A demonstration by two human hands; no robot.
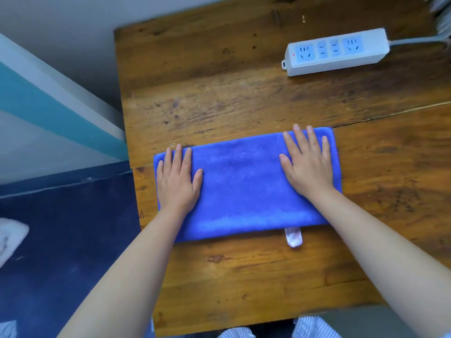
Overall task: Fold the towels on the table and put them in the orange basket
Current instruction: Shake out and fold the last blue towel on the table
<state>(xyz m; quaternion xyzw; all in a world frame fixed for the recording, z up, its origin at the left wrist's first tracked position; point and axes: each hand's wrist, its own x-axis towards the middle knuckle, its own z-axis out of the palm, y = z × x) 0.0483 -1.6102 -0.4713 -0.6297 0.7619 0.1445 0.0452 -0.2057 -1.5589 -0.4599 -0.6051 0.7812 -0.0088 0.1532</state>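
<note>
— Looking from the left, what do you make of it?

— On the floor at the far left there is a white cloth (11,236); I cannot tell whether it is a towel. Then the left hand (177,179) lies flat, fingers straight, pressing the left end of the blue towel (244,186). It grasps nothing.

— And the towel itself?

— It lies on the wooden table (219,93) as a long strip that looks doubled over lengthwise, with a small white label (294,237) poking out from under its near edge. So I judge one fold is made.

— The other hand?

— The right hand (308,163) is flat too, fingers spread, pressing the right end. It holds nothing either.

— What is left?

— Probably folding the strip across, perhaps more than once. Then it goes into the orange basket, which is not in view. Beyond the towel to the right there is only a white power strip (336,51). No other towel shows on the table.
</note>
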